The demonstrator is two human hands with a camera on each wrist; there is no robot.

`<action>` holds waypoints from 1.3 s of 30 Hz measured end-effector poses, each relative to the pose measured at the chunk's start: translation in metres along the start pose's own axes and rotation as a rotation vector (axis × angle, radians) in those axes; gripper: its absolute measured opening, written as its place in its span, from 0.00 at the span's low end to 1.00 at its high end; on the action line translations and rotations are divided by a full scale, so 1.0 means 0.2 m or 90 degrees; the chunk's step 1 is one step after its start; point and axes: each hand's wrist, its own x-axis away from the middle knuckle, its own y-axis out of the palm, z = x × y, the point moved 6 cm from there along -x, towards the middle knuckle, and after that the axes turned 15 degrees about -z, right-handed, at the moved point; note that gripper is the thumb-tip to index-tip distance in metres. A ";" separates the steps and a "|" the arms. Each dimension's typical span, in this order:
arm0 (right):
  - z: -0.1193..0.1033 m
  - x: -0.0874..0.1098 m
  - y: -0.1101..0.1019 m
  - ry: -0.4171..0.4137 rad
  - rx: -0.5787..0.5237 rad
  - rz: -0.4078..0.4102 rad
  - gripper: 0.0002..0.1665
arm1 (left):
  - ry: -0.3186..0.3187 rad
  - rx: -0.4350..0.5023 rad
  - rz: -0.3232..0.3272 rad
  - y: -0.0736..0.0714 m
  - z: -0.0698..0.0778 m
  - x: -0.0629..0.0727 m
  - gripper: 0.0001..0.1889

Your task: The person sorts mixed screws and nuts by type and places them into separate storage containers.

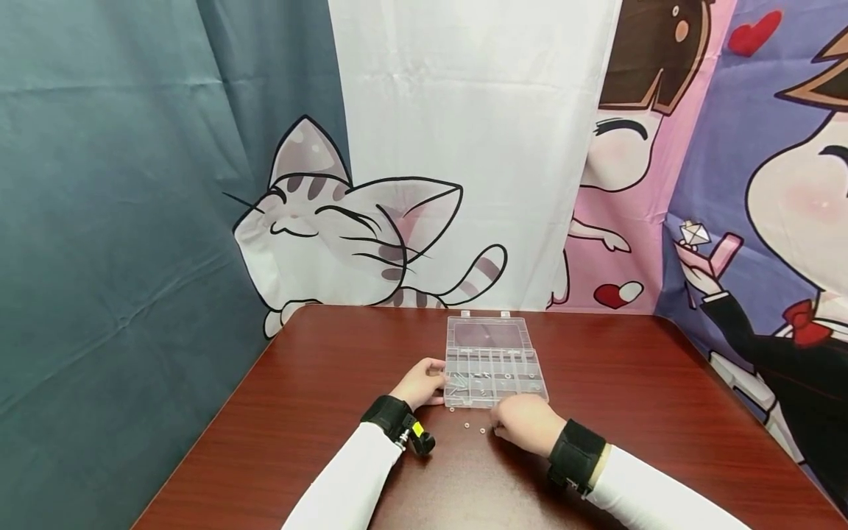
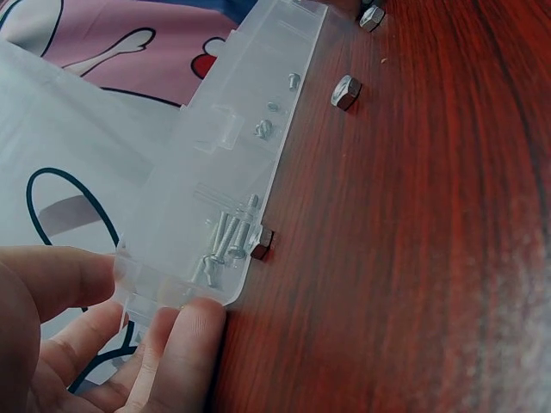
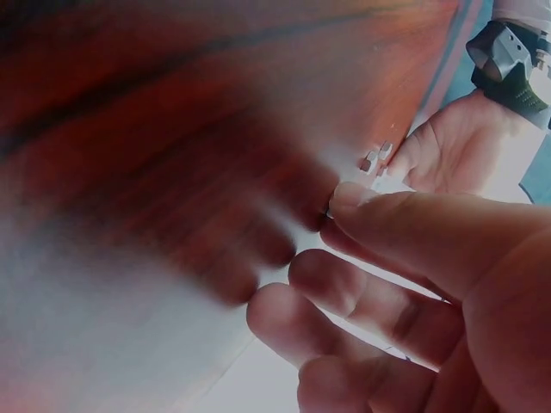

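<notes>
A clear plastic compartment box [image 1: 472, 403] lies on the table with its lid raised at the back. My left hand [image 1: 419, 384] grips its left end, with thumb and fingers about the corner in the left wrist view. Several screws [image 2: 231, 237] and small metal parts lie inside. Three hex nuts sit on the table before the box: one nut [image 2: 263, 243] by its wall, another nut [image 2: 347, 92] further along, and a third nut [image 1: 482, 430] near my right hand [image 1: 526, 423]. That hand pinches a small piece, apparently a nut [image 3: 329, 208], mostly hidden between thumb and forefinger.
The reddish-brown wooden table [image 1: 318, 427] reaches back to a printed cloth [image 1: 477, 147] hanging behind it. The box's lid [image 1: 490, 333] leans toward that cloth. A strapped wrist camera [image 1: 420, 439] juts from the left wrist above the table.
</notes>
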 end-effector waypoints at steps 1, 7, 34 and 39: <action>0.00 0.00 0.00 -0.002 -0.001 -0.004 0.16 | -0.001 0.000 0.000 0.00 0.00 0.00 0.22; -0.01 0.00 -0.02 -0.025 -0.014 -0.033 0.15 | -0.001 0.002 0.002 0.00 0.00 -0.01 0.22; 0.26 0.01 -0.11 0.068 -0.128 0.035 0.13 | -0.014 0.001 0.004 -0.01 0.01 -0.01 0.22; 0.34 -0.01 -0.12 0.124 -0.119 0.043 0.13 | -0.012 0.008 -0.005 0.00 -0.01 -0.01 0.22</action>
